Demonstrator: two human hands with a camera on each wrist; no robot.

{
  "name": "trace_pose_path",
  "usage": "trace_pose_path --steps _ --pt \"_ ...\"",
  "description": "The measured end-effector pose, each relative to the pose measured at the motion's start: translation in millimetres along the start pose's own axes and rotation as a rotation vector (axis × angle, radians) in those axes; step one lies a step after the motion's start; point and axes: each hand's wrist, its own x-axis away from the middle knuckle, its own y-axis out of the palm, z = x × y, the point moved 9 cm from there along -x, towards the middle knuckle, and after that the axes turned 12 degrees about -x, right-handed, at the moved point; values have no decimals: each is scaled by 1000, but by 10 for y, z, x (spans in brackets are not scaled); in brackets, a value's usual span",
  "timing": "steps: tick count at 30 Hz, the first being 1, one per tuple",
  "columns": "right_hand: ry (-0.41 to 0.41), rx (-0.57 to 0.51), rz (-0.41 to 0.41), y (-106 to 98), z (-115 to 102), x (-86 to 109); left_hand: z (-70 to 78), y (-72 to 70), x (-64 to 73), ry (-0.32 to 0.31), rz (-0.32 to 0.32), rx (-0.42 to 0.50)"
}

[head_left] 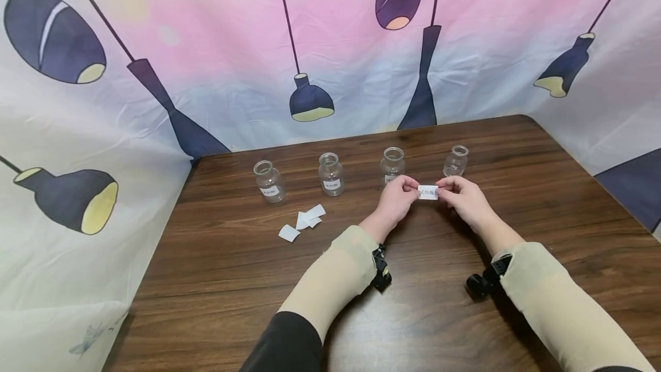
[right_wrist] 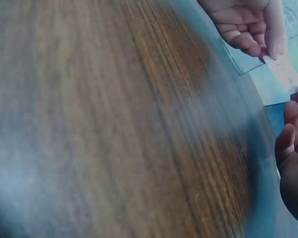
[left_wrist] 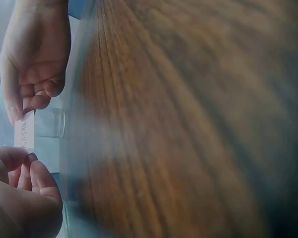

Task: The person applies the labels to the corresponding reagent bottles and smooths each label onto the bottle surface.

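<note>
A small white label with printed characters is stretched between both hands above the table. My left hand pinches its left end between thumb and finger, and my right hand pinches the right end. In the left wrist view the label spans the gap between the two sets of fingertips. Just beyond the right hand stands a glass bottle with no label that I can see. Behind the left hand is a labelled glass bottle, its lower part partly hidden by that hand.
Two more labelled glass bottles stand further left, one bottle near the middle and another bottle at the left. Several white paper pieces lie in front of them on the brown wooden table. A patterned cloth hangs behind.
</note>
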Motion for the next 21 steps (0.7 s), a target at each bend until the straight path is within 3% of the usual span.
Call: trace_pose_path --steps 11,15,21 --pt "-42 141 94 -100 -10 -51 136 48 -36 96 -19 -162" --pt "-53 168 130 -148 -19 -54 157 92 -64 117 -34 -261" --pt "-45 167 186 -272 7 -74 204 205 -94 152 -117 -367"
